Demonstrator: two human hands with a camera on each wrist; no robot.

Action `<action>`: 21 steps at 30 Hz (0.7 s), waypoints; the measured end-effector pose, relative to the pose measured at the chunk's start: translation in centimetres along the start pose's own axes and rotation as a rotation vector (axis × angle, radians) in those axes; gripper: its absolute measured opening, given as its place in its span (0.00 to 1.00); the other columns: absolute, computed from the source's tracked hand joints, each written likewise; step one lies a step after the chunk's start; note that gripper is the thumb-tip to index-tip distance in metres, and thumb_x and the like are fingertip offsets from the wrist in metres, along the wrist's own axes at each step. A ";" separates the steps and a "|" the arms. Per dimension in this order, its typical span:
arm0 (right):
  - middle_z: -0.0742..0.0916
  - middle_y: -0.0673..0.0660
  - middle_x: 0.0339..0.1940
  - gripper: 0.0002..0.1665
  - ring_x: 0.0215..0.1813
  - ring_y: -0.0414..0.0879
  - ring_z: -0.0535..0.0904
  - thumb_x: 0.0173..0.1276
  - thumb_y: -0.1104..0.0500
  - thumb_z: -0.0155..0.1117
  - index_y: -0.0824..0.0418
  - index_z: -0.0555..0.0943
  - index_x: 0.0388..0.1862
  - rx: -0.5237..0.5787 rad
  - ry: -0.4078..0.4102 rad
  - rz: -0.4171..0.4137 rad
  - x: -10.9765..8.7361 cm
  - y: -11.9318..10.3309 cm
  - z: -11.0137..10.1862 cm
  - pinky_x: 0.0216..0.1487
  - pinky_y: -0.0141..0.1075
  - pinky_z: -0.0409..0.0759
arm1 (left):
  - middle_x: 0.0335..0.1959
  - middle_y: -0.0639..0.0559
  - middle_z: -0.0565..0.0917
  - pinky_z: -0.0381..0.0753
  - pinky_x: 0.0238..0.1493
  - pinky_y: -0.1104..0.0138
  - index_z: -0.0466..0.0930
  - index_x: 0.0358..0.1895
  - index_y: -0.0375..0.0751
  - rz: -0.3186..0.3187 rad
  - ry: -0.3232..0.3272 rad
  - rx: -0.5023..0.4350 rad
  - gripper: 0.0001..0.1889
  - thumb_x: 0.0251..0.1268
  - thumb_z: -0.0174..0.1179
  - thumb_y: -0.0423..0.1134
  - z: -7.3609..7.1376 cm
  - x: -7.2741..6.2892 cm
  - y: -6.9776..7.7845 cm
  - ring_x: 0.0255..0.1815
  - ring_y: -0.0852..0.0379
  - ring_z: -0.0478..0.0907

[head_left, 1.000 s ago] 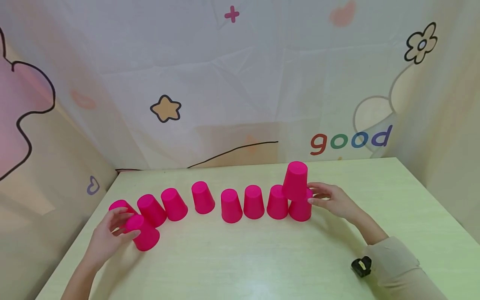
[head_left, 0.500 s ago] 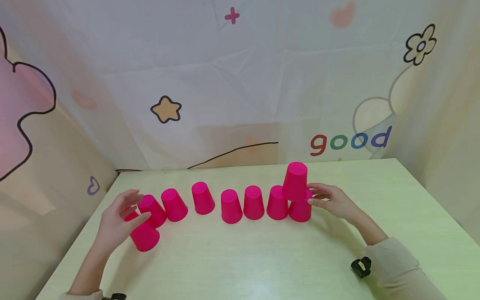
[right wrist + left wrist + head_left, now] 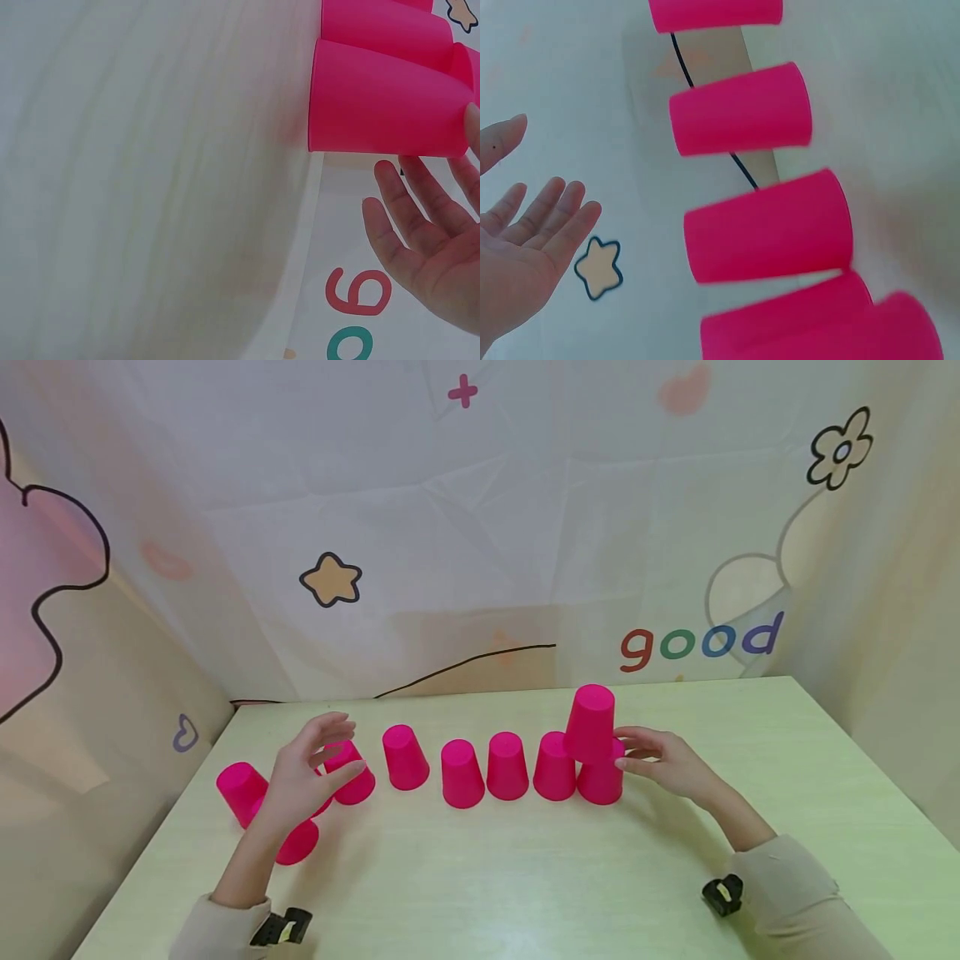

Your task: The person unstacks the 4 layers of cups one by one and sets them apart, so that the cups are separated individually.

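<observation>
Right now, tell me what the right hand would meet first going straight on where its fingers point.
Most likely the rightmost lower pink cup, standing upside down; the stacked pink cup above could come equally soon. The right hand is close beside both; depth leaves contact unclear.

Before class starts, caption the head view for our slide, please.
Left hand near pink cups; right hand beside the single stacked cup.

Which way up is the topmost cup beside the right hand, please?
Upside down: the topmost cup shows its closed, narrower end on top.
</observation>
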State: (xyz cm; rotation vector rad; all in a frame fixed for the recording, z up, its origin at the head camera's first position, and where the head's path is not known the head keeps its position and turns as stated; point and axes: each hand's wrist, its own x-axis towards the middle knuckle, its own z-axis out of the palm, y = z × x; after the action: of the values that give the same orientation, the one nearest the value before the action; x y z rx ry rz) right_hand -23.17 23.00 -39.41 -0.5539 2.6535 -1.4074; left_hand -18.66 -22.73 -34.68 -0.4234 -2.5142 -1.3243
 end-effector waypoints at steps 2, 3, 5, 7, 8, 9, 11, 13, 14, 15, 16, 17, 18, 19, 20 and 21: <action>0.76 0.67 0.54 0.31 0.50 0.59 0.75 0.62 0.59 0.61 0.69 0.66 0.62 -0.003 0.000 0.006 0.0 0.0 0.0 0.45 0.43 0.79 | 0.54 0.41 0.74 0.73 0.51 0.52 0.64 0.60 0.38 0.013 -0.011 -0.032 0.30 0.52 0.65 0.30 0.7 0.5 0.5 0.54 0.47 0.72; 0.76 0.68 0.54 0.31 0.50 0.59 0.75 0.62 0.59 0.61 0.69 0.66 0.62 -0.006 0.000 0.007 0.0 0.0 0.0 0.45 0.43 0.79 | 0.54 0.41 0.74 0.72 0.52 0.52 0.64 0.60 0.38 0.020 -0.017 -0.049 0.30 0.52 0.64 0.30 1.1 0.7 0.7 0.54 0.47 0.72; 0.77 0.68 0.53 0.30 0.50 0.60 0.75 0.62 0.60 0.61 0.70 0.66 0.61 -0.011 0.001 0.006 0.0 0.0 -0.1 0.44 0.43 0.79 | 0.54 0.41 0.74 0.72 0.53 0.53 0.64 0.60 0.38 0.028 -0.030 -0.086 0.30 0.52 0.64 0.30 1.8 1.1 1.2 0.55 0.47 0.72; 0.77 0.68 0.53 0.30 0.50 0.60 0.75 0.62 0.60 0.61 0.70 0.66 0.61 -0.016 0.000 -0.002 -0.1 -0.1 -0.1 0.44 0.44 0.79 | 0.53 0.41 0.74 0.72 0.53 0.54 0.65 0.60 0.37 0.044 -0.040 -0.122 0.30 0.52 0.64 0.29 2.6 1.6 1.5 0.54 0.47 0.72; 0.77 0.68 0.53 0.30 0.50 0.60 0.75 0.62 0.60 0.61 0.70 0.66 0.61 -0.017 -0.001 -0.005 -0.1 -0.1 -0.1 0.44 0.44 0.79 | 0.53 0.42 0.74 0.72 0.54 0.54 0.65 0.59 0.37 0.046 -0.047 -0.139 0.29 0.52 0.64 0.29 2.9 1.8 1.6 0.54 0.47 0.72; 0.77 0.68 0.53 0.30 0.50 0.60 0.75 0.62 0.60 0.61 0.70 0.66 0.61 -0.018 0.000 -0.007 -0.1 -0.1 -0.1 0.44 0.44 0.79 | 0.53 0.42 0.74 0.72 0.54 0.55 0.65 0.60 0.38 0.045 -0.055 -0.144 0.30 0.52 0.64 0.29 3.3 2.0 1.8 0.55 0.47 0.71; 0.77 0.68 0.53 0.31 0.50 0.60 0.75 0.62 0.60 0.61 0.70 0.66 0.61 -0.014 0.001 -0.010 -0.1 -0.2 -0.1 0.44 0.44 0.79 | 0.53 0.42 0.74 0.72 0.54 0.54 0.65 0.60 0.38 0.046 -0.070 -0.153 0.30 0.51 0.65 0.28 4.1 2.4 2.0 0.54 0.46 0.71; 0.77 0.68 0.53 0.31 0.50 0.60 0.75 0.62 0.60 0.61 0.70 0.66 0.61 -0.010 0.002 -0.011 -0.1 -0.2 -0.1 0.44 0.44 0.79 | 0.54 0.42 0.74 0.72 0.54 0.52 0.65 0.60 0.38 0.049 -0.086 -0.151 0.30 0.51 0.65 0.29 4.8 2.8 2.2 0.55 0.46 0.71; 0.77 0.68 0.53 0.31 0.50 0.60 0.75 0.62 0.60 0.61 0.70 0.66 0.61 -0.010 0.003 -0.012 -0.1 -0.1 0.0 0.44 0.44 0.79 | 0.54 0.42 0.74 0.72 0.53 0.52 0.65 0.60 0.38 0.049 -0.092 -0.148 0.30 0.51 0.65 0.29 5.1 3.0 2.4 0.55 0.46 0.71; 0.77 0.68 0.53 0.31 0.50 0.60 0.75 0.62 0.60 0.61 0.71 0.66 0.61 -0.010 0.004 -0.013 -0.1 -0.1 0.0 0.44 0.44 0.79 | 0.54 0.42 0.74 0.72 0.53 0.52 0.65 0.60 0.39 0.050 -0.098 -0.152 0.31 0.51 0.65 0.29 5.5 3.1 2.5 0.55 0.46 0.71; 0.77 0.68 0.53 0.31 0.50 0.60 0.75 0.62 0.60 0.61 0.71 0.66 0.61 -0.011 0.004 -0.014 -0.1 -0.1 0.0 0.44 0.44 0.79 | 0.54 0.42 0.74 0.72 0.54 0.52 0.65 0.60 0.38 0.054 -0.105 -0.165 0.31 0.51 0.65 0.29 5.8 3.3 2.6 0.55 0.46 0.71; 0.77 0.68 0.53 0.31 0.50 0.60 0.75 0.62 0.60 0.61 0.70 0.66 0.62 -0.010 0.003 -0.013 -0.1 -0.1 0.0 0.45 0.44 0.79 | 0.54 0.42 0.74 0.72 0.54 0.53 0.65 0.60 0.38 0.058 -0.110 -0.175 0.31 0.51 0.65 0.29 6.1 3.4 2.8 0.55 0.46 0.71; 0.76 0.68 0.54 0.31 0.50 0.59 0.75 0.62 0.60 0.61 0.70 0.66 0.62 -0.010 0.002 -0.013 -0.1 -0.1 0.0 0.45 0.44 0.79 | 0.54 0.41 0.74 0.71 0.54 0.52 0.65 0.60 0.38 0.062 -0.116 -0.189 0.31 0.51 0.65 0.29 6.5 3.5 2.9 0.55 0.46 0.71; 0.76 0.68 0.54 0.31 0.50 0.59 0.76 0.62 0.59 0.61 0.70 0.65 0.62 -0.010 0.001 -0.014 -0.1 -0.1 0.0 0.45 0.44 0.79 | 0.53 0.41 0.74 0.71 0.54 0.53 0.65 0.60 0.38 0.067 -0.121 -0.207 0.31 0.51 0.65 0.29 6.8 3.6 3.0 0.55 0.45 0.71; 0.76 0.68 0.54 0.31 0.50 0.59 0.76 0.62 0.59 0.61 0.70 0.65 0.62 -0.009 0.001 -0.013 -0.1 -0.1 0.0 0.45 0.44 0.79 | 0.53 0.41 0.74 0.71 0.54 0.53 0.65 0.60 0.37 0.073 -0.128 -0.224 0.31 0.51 0.65 0.28 7.1 3.7 3.1 0.55 0.45 0.71; 0.76 0.68 0.54 0.32 0.50 0.59 0.76 0.62 0.59 0.61 0.70 0.65 0.62 -0.007 0.002 -0.012 -0.1 -0.2 0.0 0.45 0.44 0.79 | 0.53 0.40 0.74 0.71 0.54 0.53 0.65 0.60 0.37 0.080 -0.133 -0.238 0.31 0.51 0.65 0.28 7.4 3.9 3.2 0.55 0.45 0.71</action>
State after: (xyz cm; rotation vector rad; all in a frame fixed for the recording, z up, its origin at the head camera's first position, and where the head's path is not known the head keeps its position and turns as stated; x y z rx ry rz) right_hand -23.05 22.96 -39.28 -0.5705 2.6615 -1.4032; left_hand -21.76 -14.31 -34.93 -0.6761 -2.4205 -1.6189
